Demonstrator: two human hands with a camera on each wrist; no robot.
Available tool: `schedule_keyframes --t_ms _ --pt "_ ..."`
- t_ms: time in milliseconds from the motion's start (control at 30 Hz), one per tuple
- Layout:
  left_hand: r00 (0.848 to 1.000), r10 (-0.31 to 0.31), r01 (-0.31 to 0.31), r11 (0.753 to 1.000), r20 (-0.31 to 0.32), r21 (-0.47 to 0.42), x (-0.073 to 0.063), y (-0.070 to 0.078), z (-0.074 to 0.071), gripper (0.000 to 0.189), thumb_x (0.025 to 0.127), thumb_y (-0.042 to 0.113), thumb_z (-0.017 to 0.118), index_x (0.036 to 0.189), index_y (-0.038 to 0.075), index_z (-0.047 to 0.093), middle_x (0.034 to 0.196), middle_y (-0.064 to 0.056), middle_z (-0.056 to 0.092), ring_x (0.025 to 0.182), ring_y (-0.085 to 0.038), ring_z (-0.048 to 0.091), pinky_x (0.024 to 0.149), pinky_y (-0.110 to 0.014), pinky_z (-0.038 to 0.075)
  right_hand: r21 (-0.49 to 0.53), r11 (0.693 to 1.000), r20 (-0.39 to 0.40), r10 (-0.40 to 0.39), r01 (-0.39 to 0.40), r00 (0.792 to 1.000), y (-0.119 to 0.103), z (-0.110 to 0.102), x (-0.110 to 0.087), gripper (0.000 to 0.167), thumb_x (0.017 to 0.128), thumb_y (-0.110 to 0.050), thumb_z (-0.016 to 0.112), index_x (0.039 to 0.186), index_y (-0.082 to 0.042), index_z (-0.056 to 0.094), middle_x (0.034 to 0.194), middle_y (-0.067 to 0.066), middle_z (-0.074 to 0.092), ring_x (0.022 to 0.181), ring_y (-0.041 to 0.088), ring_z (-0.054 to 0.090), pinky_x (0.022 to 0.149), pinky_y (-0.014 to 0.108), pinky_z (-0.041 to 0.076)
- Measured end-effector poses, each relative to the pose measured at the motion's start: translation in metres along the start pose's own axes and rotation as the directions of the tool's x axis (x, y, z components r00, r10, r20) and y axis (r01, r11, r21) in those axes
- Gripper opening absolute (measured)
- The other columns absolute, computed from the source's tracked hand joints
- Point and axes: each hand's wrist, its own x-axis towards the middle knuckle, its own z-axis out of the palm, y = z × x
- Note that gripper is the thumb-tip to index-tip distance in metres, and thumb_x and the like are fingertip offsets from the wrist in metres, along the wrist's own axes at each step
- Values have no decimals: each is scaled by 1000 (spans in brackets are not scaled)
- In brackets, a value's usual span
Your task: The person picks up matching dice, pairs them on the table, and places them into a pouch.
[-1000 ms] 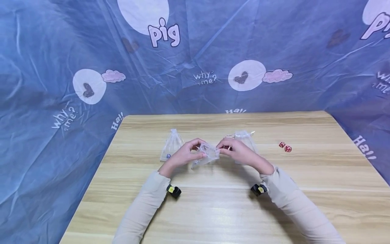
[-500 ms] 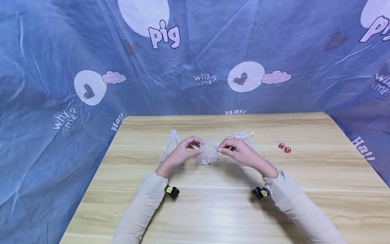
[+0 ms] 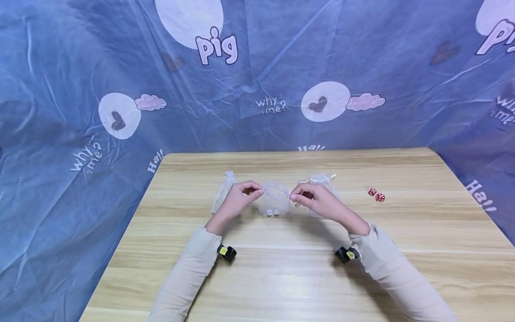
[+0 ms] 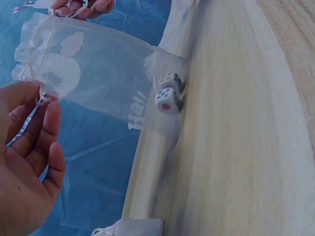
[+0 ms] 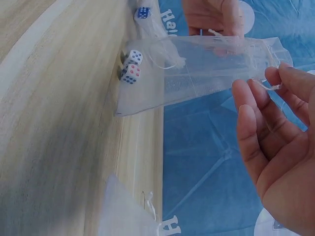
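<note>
A sheer white drawstring bag (image 3: 275, 200) stands upright at the middle of the table, spread between both hands. At its bottom lie two white dice, a left die (image 3: 269, 213) and a right die (image 3: 276, 212). My left hand (image 3: 241, 197) pinches the drawstring at the bag's left top corner. On the opposite corner, my right hand (image 3: 315, 199) pinches the other drawstring end (image 5: 268, 86) between thumb and finger. In the right wrist view both dice (image 5: 131, 73) show clearly through the mesh.
Another mesh bag (image 3: 223, 193) lies behind the left hand, with a blue die (image 5: 143, 13) in it. A third bag (image 3: 322, 178) is partly hidden by the right hand. Two red dice (image 3: 380, 197) sit to the right on the wooden table (image 3: 281, 277).
The bag was crumpled and tilted between the hands; now it hangs upright and stretched flat, its dice at the bottom. My hands have drawn slightly apart at its top corners.
</note>
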Motion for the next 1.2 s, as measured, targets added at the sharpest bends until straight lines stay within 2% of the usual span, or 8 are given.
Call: schedule_keyframes --t_ms 200,467,500,667,767,900,1033,1200 --pt "999 -24 23 999 -43 -30 -1 0 -6 18 89 19 70 98 5 75 84 -5 71 71 -7 58 59 -19 44 1 1000 -11 17 -17 1000 4 -5 -2 15 95 -17 61 92 -5 69 86 14 69 73 19 67 66 24 52" --pt "998 -33 35 999 -56 31 -4 0 -27 21 91 17 66 99 -1 73 89 -19 69 73 -20 58 63 -19 45 -35 998 -52 56 -57 997 15 -25 -11 11 94 -10 59 90 -3 66 80 12 66 70 11 62 66 28 54" --pt "998 -35 38 998 -55 43 -7 5 -30 20 92 15 65 99 -2 72 90 -20 69 73 -19 58 63 -19 45 -42 996 -58 70 -73 996 17 -29 -12 11 95 -11 59 90 -3 66 79 12 65 70 10 61 66 27 53" --pt "998 -29 34 996 -63 85 -10 1 -39 17 92 14 65 96 0 72 94 -16 70 73 -13 55 63 -19 43 -52 990 -58 127 -130 990 23 -39 -19 13 96 -13 58 91 -3 65 79 13 64 70 9 59 66 29 52" --pt "998 -4 11 995 -70 99 -10 -8 -42 15 92 15 65 94 2 72 96 -14 70 70 -9 52 63 -19 42 -62 989 -46 130 -133 990 27 -39 -23 13 95 -12 58 90 -2 64 79 12 64 69 9 59 66 28 52" --pt "998 -15 23 993 -66 118 -13 -12 -46 14 92 13 63 94 3 72 98 -13 69 70 -10 50 63 -20 41 -83 990 -29 116 -118 993 31 -37 -26 12 95 -11 59 88 -3 64 76 6 63 67 11 57 61 23 48" --pt "998 -37 44 992 -57 121 -15 -13 -47 14 93 15 63 95 4 71 95 -12 68 70 -13 49 63 -21 41 -84 990 -32 114 -116 993 31 -37 -28 13 94 -13 61 87 -2 64 73 4 62 64 14 54 57 21 43" --pt "999 -30 34 995 -46 94 -17 -11 -46 17 94 17 62 97 2 69 98 -14 67 72 -11 50 65 -20 41 -60 988 -30 142 -144 989 35 -32 -28 15 93 -15 62 91 -1 66 77 9 63 66 15 54 57 22 44"
